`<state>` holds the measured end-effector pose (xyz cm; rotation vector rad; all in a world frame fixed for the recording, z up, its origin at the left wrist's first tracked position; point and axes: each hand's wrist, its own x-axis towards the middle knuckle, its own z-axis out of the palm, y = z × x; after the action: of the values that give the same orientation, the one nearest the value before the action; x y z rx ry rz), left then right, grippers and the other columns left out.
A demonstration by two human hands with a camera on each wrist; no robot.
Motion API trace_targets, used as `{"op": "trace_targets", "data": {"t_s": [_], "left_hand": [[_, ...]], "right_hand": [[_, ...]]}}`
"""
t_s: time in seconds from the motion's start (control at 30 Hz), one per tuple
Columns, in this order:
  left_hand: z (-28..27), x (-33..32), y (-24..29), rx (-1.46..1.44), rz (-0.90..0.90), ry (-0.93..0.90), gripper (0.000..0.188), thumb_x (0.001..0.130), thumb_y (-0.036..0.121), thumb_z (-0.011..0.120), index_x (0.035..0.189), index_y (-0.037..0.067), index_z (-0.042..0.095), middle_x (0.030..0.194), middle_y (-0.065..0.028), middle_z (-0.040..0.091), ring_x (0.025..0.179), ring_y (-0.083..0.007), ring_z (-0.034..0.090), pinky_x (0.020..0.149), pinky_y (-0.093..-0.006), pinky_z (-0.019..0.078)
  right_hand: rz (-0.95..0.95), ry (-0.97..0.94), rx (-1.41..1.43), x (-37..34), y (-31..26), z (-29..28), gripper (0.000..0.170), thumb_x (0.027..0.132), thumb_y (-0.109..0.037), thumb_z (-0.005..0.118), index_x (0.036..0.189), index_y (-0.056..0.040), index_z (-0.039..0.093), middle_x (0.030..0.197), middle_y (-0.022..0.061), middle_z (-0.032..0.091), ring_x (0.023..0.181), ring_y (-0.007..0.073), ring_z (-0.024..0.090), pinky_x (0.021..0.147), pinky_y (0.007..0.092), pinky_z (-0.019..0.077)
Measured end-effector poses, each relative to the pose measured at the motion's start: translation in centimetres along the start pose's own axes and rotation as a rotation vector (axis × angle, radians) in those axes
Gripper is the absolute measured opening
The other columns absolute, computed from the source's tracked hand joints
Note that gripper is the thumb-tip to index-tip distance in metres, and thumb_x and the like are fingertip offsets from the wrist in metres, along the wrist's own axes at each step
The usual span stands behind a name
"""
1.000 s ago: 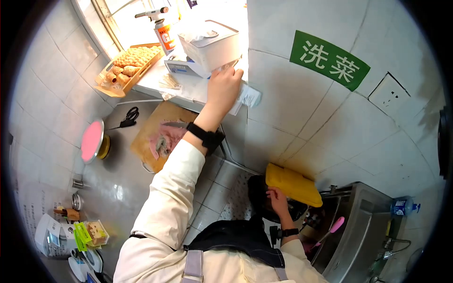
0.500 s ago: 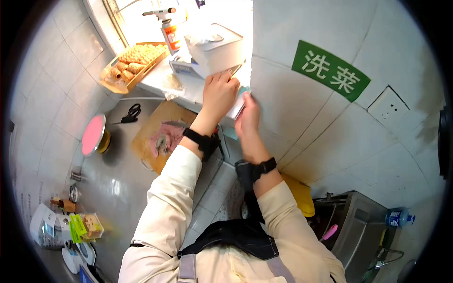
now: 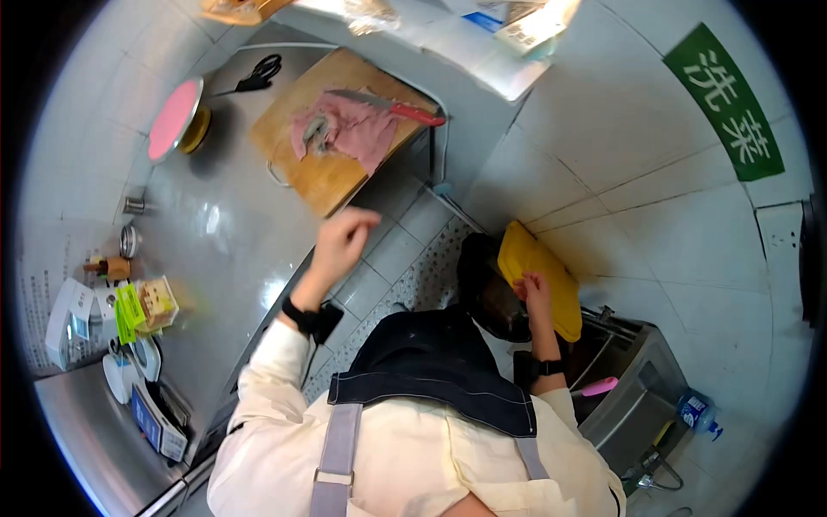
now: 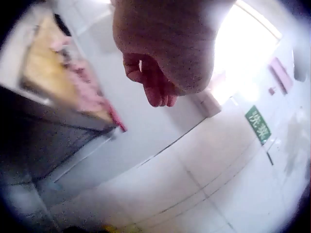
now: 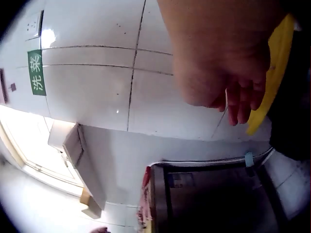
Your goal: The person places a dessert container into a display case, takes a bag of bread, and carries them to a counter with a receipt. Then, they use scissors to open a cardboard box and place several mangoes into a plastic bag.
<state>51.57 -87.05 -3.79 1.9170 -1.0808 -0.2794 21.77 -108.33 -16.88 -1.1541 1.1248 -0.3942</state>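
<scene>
My left hand (image 3: 343,241) is over the front edge of the steel counter (image 3: 211,250), just off the near corner of a wooden cutting board (image 3: 280,129). Its fingers are loosely bent, and nothing shows in them in the left wrist view. On the board lie flattened pink raw meat (image 3: 366,138) and a red-handled knife (image 3: 418,114). My right hand (image 3: 536,291) hangs in front of the yellow lid (image 3: 556,280) of a black-lined bin (image 3: 491,297). In the right wrist view its relaxed fingers (image 5: 243,99) overlap the lid's edge.
Black scissors (image 3: 258,76) and a pink-topped turntable (image 3: 177,121) stand on the counter, with a clear food box (image 3: 159,302) and a scale (image 3: 159,422) nearer. The white sill (image 3: 474,65) is ahead. A steel sink (image 3: 629,388) with a pink-handled tool (image 3: 596,387) is at right.
Both hands have come away from the white box and paper on the sill. My left hand drew back toward the counter edge; my right went down to the bin. The head view has tilted downward.
</scene>
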Motion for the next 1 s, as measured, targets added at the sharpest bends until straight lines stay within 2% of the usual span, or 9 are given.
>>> {"op": "trace_targets", "data": {"t_s": [0.17, 0.2, 0.23, 0.37, 0.57, 0.63, 0.8, 0.83, 1.0], "left_hand": [[1.6, -13.7, -4.4, -0.166, -0.482, 0.143, 0.015, 0.080, 0.002, 0.048, 0.085, 0.002, 0.062, 0.074, -0.0076, 0.060, 0.057, -0.0128, 0.056, 0.052, -0.0236, 0.0443], [1.9, -15.7, -5.0, -0.217, -0.564, 0.210, 0.015, 0.080, 0.002, 0.048, 0.085, 0.002, 0.062, 0.074, -0.0071, 0.060, 0.056, -0.0123, 0.056, 0.051, -0.0231, 0.0439], [1.4, -16.9, -5.2, -0.177, -0.564, 0.187, 0.014, 0.079, 0.001, 0.049, 0.084, 0.002, 0.063, 0.075, -0.0076, 0.060, 0.059, -0.0131, 0.057, 0.053, -0.0235, 0.0444], [-2.2, -20.3, -5.7, -0.062, -0.529, 0.241, 0.015, 0.077, -0.001, 0.050, 0.084, 0.003, 0.062, 0.079, -0.0093, 0.060, 0.071, -0.0190, 0.058, 0.062, -0.0264, 0.0460], [-9.0, -24.1, -8.5, 0.455, -0.411, 0.596, 0.023, 0.078, 0.000, 0.048, 0.100, 0.002, 0.057, 0.099, -0.0126, 0.057, 0.098, -0.0277, 0.051, 0.085, -0.0349, 0.0387], [-10.8, -24.0, -9.3, 0.753, -0.410, 0.648, 0.035, 0.082, 0.007, 0.045, 0.117, 0.002, 0.044, 0.119, -0.0151, 0.045, 0.116, -0.0318, 0.037, 0.096, -0.0412, 0.0276], [-10.7, -24.3, -14.0, 0.955, -0.550, 0.497, 0.048, 0.086, 0.021, 0.038, 0.130, 0.005, 0.030, 0.134, -0.0151, 0.029, 0.126, -0.0332, 0.021, 0.100, -0.0458, 0.0183], [-10.3, -24.6, -15.0, 1.043, -0.645, 0.421, 0.049, 0.086, 0.024, 0.037, 0.130, 0.006, 0.030, 0.135, -0.0150, 0.028, 0.126, -0.0342, 0.021, 0.101, -0.0460, 0.0172], [-9.1, -25.9, -17.9, 1.204, -0.599, 0.521, 0.052, 0.090, 0.040, 0.024, 0.127, 0.007, 0.038, 0.132, -0.0160, 0.034, 0.126, -0.0355, 0.019, 0.102, -0.0464, 0.0128]], "right_hand": [[-0.013, -0.153, -0.392, -2.4, 1.9, 0.3, 0.016, 0.086, -0.015, 0.044, 0.095, -0.0029, 0.050, 0.078, 0.0115, 0.059, 0.066, 0.0196, 0.056, 0.060, 0.0294, 0.0445], [-0.222, -0.160, -0.749, -2.9, 1.5, 0.8, 0.017, 0.085, -0.016, 0.045, 0.095, -0.0032, 0.051, 0.080, 0.0148, 0.059, 0.069, 0.0257, 0.057, 0.062, 0.0340, 0.0451], [-0.444, -0.171, -1.097, -3.3, 0.9, 1.5, 0.018, 0.084, -0.017, 0.045, 0.095, -0.0036, 0.051, 0.082, 0.0180, 0.059, 0.072, 0.0319, 0.057, 0.063, 0.0385, 0.0457], [-0.445, -0.526, -1.350, -2.9, 0.4, 5.1, 0.020, 0.083, -0.019, 0.047, 0.098, -0.0062, 0.053, 0.089, 0.0188, 0.058, 0.081, 0.0366, 0.055, 0.070, 0.0439, 0.0442], [-0.372, -0.691, -1.204, -0.1, 6.0, 11.1, 0.022, 0.082, -0.018, 0.047, 0.099, -0.0061, 0.053, 0.089, 0.0183, 0.059, 0.084, 0.0354, 0.055, 0.072, 0.0424, 0.0445], [-0.304, -0.720, -1.072, 1.5, 9.3, 12.0, 0.022, 0.081, -0.018, 0.048, 0.099, -0.0064, 0.053, 0.087, 0.0188, 0.059, 0.084, 0.0354, 0.056, 0.072, 0.0422, 0.0446], [-0.018, -0.665, -1.474, 6.6, 19.4, 14.5, 0.032, 0.079, -0.020, 0.045, 0.105, -0.0015, 0.052, 0.102, 0.0214, 0.056, 0.093, 0.0380, 0.053, 0.081, 0.0427, 0.0417], [0.065, -0.810, -1.508, 8.2, 21.1, 15.5, 0.047, 0.080, -0.021, 0.045, 0.116, 0.0083, 0.039, 0.112, 0.0269, 0.049, 0.097, 0.0388, 0.051, 0.081, 0.0413, 0.0435], [-0.052, -0.397, -1.252, 16.4, 32.5, 20.3, 0.031, 0.080, -0.018, 0.045, 0.099, 0.0051, 0.052, 0.094, 0.0246, 0.057, 0.086, 0.0377, 0.055, 0.075, 0.0412, 0.0454]]}}
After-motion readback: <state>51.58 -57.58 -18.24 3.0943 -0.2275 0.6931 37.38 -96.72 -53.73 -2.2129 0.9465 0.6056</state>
